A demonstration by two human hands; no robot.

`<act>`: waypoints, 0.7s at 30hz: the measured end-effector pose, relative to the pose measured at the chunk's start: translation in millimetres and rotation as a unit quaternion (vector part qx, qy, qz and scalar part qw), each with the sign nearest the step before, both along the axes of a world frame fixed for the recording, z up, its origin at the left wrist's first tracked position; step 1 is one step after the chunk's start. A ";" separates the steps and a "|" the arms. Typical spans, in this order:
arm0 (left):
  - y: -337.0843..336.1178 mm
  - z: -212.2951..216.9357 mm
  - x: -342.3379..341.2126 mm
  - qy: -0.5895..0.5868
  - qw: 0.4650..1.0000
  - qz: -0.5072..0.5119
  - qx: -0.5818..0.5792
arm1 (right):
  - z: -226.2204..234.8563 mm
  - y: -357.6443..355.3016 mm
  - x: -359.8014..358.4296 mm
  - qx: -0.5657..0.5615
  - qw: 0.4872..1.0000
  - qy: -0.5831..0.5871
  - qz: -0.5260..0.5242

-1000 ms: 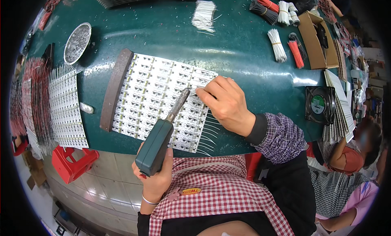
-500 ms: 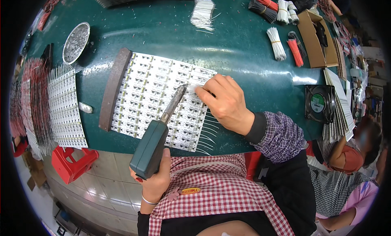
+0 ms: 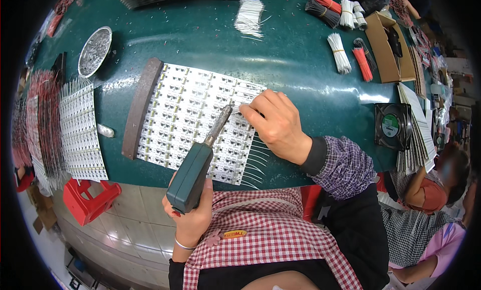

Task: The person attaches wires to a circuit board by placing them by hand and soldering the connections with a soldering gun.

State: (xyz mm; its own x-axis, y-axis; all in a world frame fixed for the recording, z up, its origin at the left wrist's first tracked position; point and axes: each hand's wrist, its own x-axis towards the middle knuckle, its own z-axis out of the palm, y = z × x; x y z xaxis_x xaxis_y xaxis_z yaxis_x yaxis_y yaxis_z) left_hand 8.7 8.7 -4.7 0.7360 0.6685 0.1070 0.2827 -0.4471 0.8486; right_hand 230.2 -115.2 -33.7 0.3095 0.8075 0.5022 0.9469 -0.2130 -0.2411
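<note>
My left hand [image 3: 200, 215] is wrapped around the dark green handle of a soldering gun [image 3: 189, 176]. Its metal tip reaches over a white panel of small circuit boards [image 3: 193, 107], close to the fingertips of my right hand [image 3: 278, 120]. Those fingers are pinched together on thin white wires at the panel's right part; the palm side is hidden. Several white wires [image 3: 256, 162] stick out from the panel's right edge below that hand. Along the left edge of the panel lies a dark brown bar [image 3: 142, 109].
To the left are a bowl of grey bits [image 3: 94, 52] and wired panels [image 3: 82, 132]. Loose white wires [image 3: 249, 18] lie at the back. On the right stand bundled wires [image 3: 339, 53], a cardboard box [image 3: 378, 49] and a black fan [image 3: 393, 126]. A red stool [image 3: 90, 202] is below; co-workers sit at right.
The soldering gun and my left hand have shifted slightly right, with the tip now a touch nearer my right fingertips. My right hand has barely moved.
</note>
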 end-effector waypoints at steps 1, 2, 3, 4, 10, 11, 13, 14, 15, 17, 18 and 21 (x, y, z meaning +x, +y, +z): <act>0.7 3.5 1.8 0.002 1.000 -0.005 -0.019 | 0.0 -0.2 -0.2 -0.001 1.000 0.005 -0.003; 1.1 6.1 2.8 0.004 0.999 -0.009 -0.037 | -0.2 -0.4 -0.2 -0.001 1.000 0.005 -0.003; 1.2 7.0 2.6 0.004 0.999 -0.010 -0.037 | -0.8 -0.7 0.0 -0.001 1.000 0.003 -0.004; 1.4 7.7 1.8 0.019 0.999 -0.006 -0.043 | -1.1 -0.9 0.0 -0.002 1.000 0.001 -0.005; -3.0 -0.8 -14.5 -0.003 0.980 0.088 -0.176 | 1.6 0.6 -0.9 0.003 1.000 0.003 -0.002; -2.1 1.5 -11.6 -0.032 0.975 0.094 -0.196 | 1.2 0.1 -0.9 0.003 1.000 0.003 -0.003; -1.7 18.1 -3.7 -0.042 0.956 0.094 -0.276 | 0.5 -0.8 -1.2 0.003 1.000 0.008 -0.008; -1.7 24.4 -1.2 -0.051 0.930 0.094 -0.352 | 0.8 -0.3 -1.4 0.004 1.000 0.008 -0.008; -1.8 24.2 -1.8 -0.052 0.930 0.094 -0.352 | 1.2 0.3 -1.6 0.020 1.000 0.003 -0.005; -2.1 22.2 -4.9 -0.057 0.930 0.093 -0.352 | 2.4 0.9 -2.5 0.037 0.999 -0.002 -0.001; -2.1 17.2 -8.2 -0.057 0.930 0.095 -0.351 | 3.4 0.3 -3.6 0.035 0.999 -0.012 0.003; -2.5 5.2 -15.1 -0.028 0.963 0.097 -0.251 | 2.4 -0.7 -4.1 0.030 0.999 -0.018 0.010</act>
